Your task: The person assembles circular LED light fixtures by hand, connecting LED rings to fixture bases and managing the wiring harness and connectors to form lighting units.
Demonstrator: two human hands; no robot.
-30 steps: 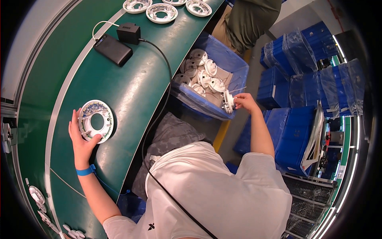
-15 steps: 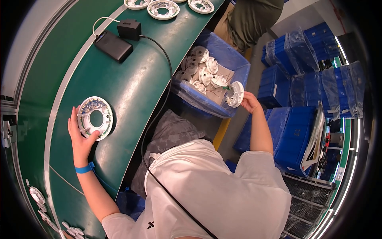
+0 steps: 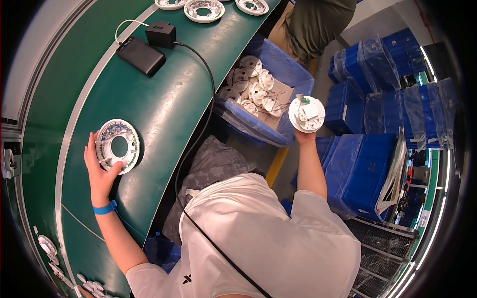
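Note:
My left hand (image 3: 101,171) rests on the green conveyor belt (image 3: 164,114), fingers spread and touching the edge of a white ring-shaped base (image 3: 118,146) with a round hole in its middle. My right hand (image 3: 303,134) is raised beside a blue bin and holds a white round disc part (image 3: 307,113) face up, with small components on top. The blue bin (image 3: 293,79), lined with plastic, holds several more white round parts with thin wires.
A black box (image 3: 142,56) and a black adapter (image 3: 160,34) with cables lie on the belt. Three white ring bases (image 3: 203,10) sit further along. Another person (image 3: 318,22) stands beyond the bin. Stacked blue crates (image 3: 377,64) fill the right side.
My right hand has lifted a white disc part out of the blue bin and brought it up and to the right. My left hand has stayed on the ring base.

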